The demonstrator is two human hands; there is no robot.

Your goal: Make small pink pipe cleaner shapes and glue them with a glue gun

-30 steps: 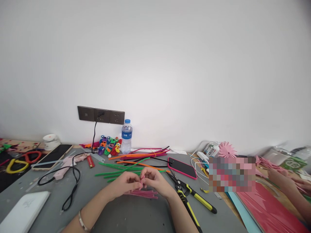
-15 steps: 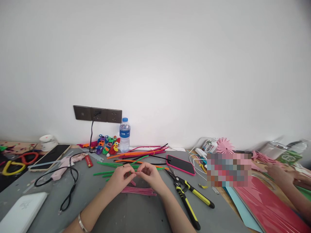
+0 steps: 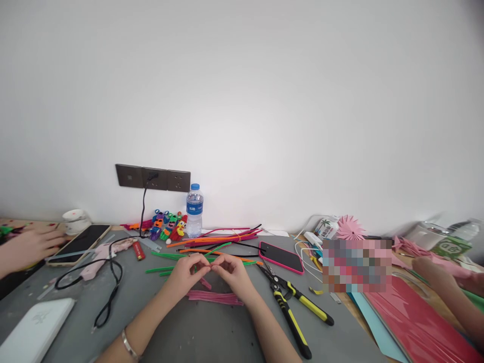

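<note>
L hand (image 3: 188, 272) & R hand (image 3: 235, 276) tip to tip, can't tell if either grip's holding anything, pink stems (image 3: 216, 298) nr both, on table (image 3: 204, 335)

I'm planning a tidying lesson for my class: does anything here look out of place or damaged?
Yes: a blocky, pixelated patch toward the right hides whatever lies there, unlike its clear surroundings. The black cable also looks untidy, lying in loose loops on the gray tabletop. Nothing looks plainly damaged.
</note>
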